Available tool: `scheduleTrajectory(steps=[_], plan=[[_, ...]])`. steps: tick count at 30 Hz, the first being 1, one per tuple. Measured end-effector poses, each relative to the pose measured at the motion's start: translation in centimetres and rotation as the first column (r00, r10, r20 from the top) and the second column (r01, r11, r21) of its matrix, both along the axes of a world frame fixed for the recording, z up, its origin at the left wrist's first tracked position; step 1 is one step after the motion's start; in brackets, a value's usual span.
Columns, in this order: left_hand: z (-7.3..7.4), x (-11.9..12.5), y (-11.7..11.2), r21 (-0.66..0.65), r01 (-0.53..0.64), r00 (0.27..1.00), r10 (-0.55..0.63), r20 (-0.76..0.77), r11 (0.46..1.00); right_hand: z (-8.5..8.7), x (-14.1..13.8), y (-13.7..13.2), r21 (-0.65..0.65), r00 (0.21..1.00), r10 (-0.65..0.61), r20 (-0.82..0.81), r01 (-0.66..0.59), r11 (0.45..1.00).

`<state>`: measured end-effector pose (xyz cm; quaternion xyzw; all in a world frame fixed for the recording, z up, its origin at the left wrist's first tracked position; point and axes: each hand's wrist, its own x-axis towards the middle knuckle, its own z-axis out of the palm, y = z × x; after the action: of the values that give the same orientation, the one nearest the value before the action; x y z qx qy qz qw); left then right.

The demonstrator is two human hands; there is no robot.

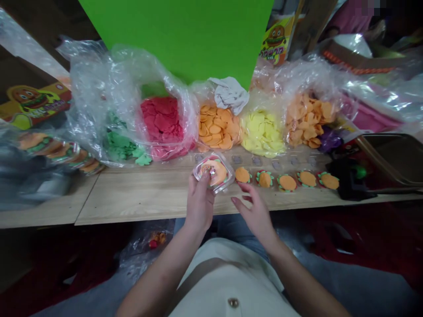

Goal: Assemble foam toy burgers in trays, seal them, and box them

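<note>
My left hand grips a small clear plastic box with an orange burger-shaped sweet inside, held just above the wooden table. My right hand hovers beside it with its fingers apart and nothing in them. Right of the box, a row of several stacked sweets, orange on green and red, lies along the table.
Open plastic bags hold green pieces, red pieces, orange discs, yellow pieces and more orange pieces. A green board stands behind. Packed boxes lie left; a black tool and tray sit right.
</note>
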<state>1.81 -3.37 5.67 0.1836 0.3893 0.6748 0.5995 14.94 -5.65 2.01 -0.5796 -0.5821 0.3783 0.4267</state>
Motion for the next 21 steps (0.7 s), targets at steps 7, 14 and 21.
scheduleTrajectory(steps=[7, 14, 21], plan=[[-0.8, -0.6, -0.7, 0.056, -0.149, 0.97, 0.157, -0.185, 0.987, 1.7, -2.6, 0.2, -0.076, 0.994, 0.054, -0.099, -0.062, 0.995], [-1.3, -2.6, -1.7, 0.015, -0.117, 0.979, 0.117, -0.166, 0.993, -0.5, -6.1, 2.3, -0.258, 0.785, 0.094, -0.612, -0.31, 0.915], [-6.1, -14.1, -4.3, -0.264, -0.371, 0.918, 0.309, -0.249, 0.89, -1.8, -9.0, 0.1, -0.278, 0.574, 0.818, -0.031, -0.791, 0.545]])
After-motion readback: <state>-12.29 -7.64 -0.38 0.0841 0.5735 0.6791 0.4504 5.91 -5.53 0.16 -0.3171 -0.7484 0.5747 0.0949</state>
